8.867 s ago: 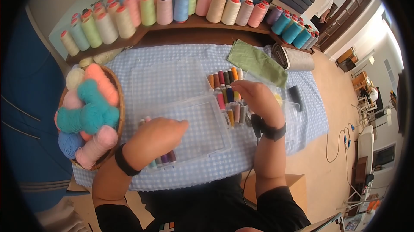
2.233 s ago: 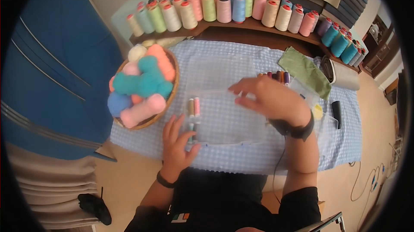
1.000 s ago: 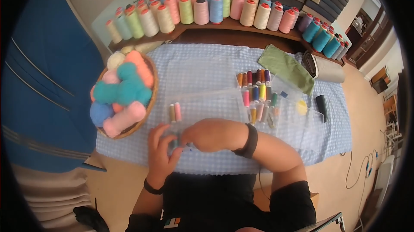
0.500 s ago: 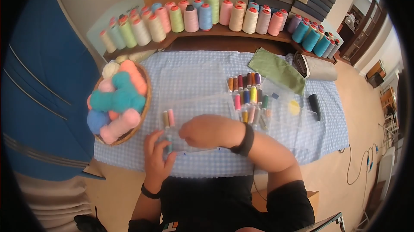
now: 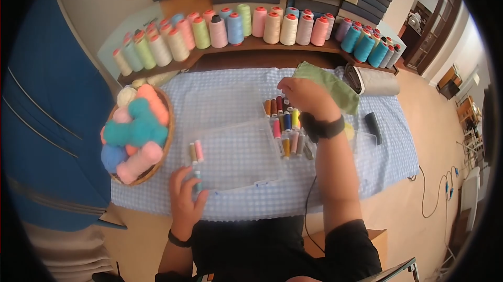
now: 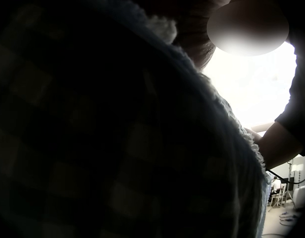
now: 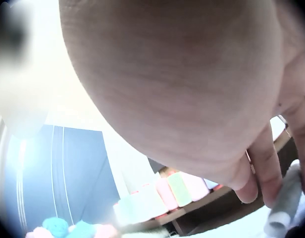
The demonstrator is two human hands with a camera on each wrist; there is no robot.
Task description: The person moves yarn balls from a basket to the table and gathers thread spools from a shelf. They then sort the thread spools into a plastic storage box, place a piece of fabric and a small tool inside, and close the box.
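My left hand [image 5: 184, 198] rests at the front left of a clear plastic case [image 5: 246, 183], fingers loosely spread beside a teal thread spool [image 5: 197, 180]. A tan spool [image 5: 192, 153] and a pink spool [image 5: 198, 151] lie side by side farther up the case's left side. Over the back of a group of small spools [image 5: 287, 121], right of the case, is my right hand [image 5: 309, 96]. In the right wrist view its fingers pinch a greyish spool [image 7: 286, 201]. The left wrist view shows mostly dark checked cloth [image 6: 118, 124], with the left hand's fingers hidden.
A basket of yarn [image 5: 170, 140] stands on the left of the checked tablecloth [image 5: 236, 208]. Large thread cones [image 5: 272, 28] line the shelf behind. Green cloth [image 5: 340, 93], a rolled grey fabric [image 5: 380, 81] and a dark cylinder [image 5: 373, 127] lie at the right.
My right hand has moved from the case's front left, near the left hand, back and right to the spool group. The left hand stays beside the teal spool. The head view has shifted.
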